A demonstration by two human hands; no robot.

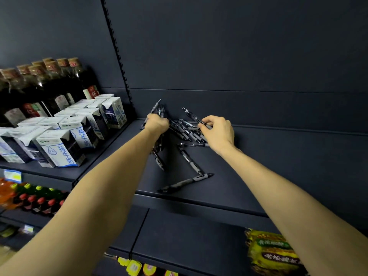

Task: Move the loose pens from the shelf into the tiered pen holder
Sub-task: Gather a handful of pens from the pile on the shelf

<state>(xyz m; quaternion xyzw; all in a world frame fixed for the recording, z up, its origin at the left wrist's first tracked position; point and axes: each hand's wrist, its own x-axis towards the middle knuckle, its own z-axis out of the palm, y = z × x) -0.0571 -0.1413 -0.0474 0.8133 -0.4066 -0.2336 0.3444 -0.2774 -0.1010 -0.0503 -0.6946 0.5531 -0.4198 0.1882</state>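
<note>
Several black pens lie scattered on the dark shelf [258, 160]. My left hand [157, 122] grips a bundle of pens [157, 108] whose tips stick up above the fist and whose ends show below my wrist. My right hand [218, 130] pinches one pen [192, 115] by its lower end, its tip raised toward the back wall. Between my hands lies a pile of loose pens [187, 131]. Nearer the front edge lie two more pens [190, 160] [185, 183]. No tiered pen holder is in view.
Milk cartons [59, 144] fill the left shelf section, with dark bottles [45, 86] behind them. A slotted upright [117, 56] divides the sections. Below left stand coloured drink bottles [33, 198]. A yellow snack pack [272, 253] lies on the lower shelf at right.
</note>
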